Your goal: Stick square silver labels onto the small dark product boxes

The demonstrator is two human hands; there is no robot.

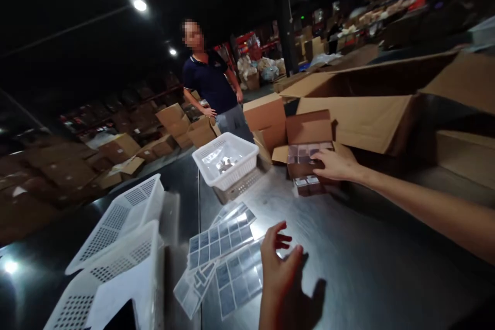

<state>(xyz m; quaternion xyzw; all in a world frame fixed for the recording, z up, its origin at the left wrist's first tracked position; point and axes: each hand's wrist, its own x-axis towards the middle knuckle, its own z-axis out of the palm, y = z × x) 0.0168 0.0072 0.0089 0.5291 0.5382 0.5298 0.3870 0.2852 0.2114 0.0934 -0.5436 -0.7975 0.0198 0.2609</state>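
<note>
My left hand [279,263] is raised above the metal table, fingers loosely curled and apart, with nothing in it. Beside and partly behind it lie label sheets [220,240], printed with rows of dark squares and overlapping one another. My right hand [335,165] reaches to a small open carton [309,128]. Its fingertips touch the small clear-topped packs [303,153] lined up inside, the thumb lower and apart from the fingers. In front of that carton sits a low brown box [309,185] with pale items on top.
A white plastic basket [226,160] holding silvery pieces stands past the sheets. Two more white baskets [157,247] are at the left, one with paper and a dark object inside. A large open carton [356,118] rises behind my right hand. A person [211,82] stands across the table.
</note>
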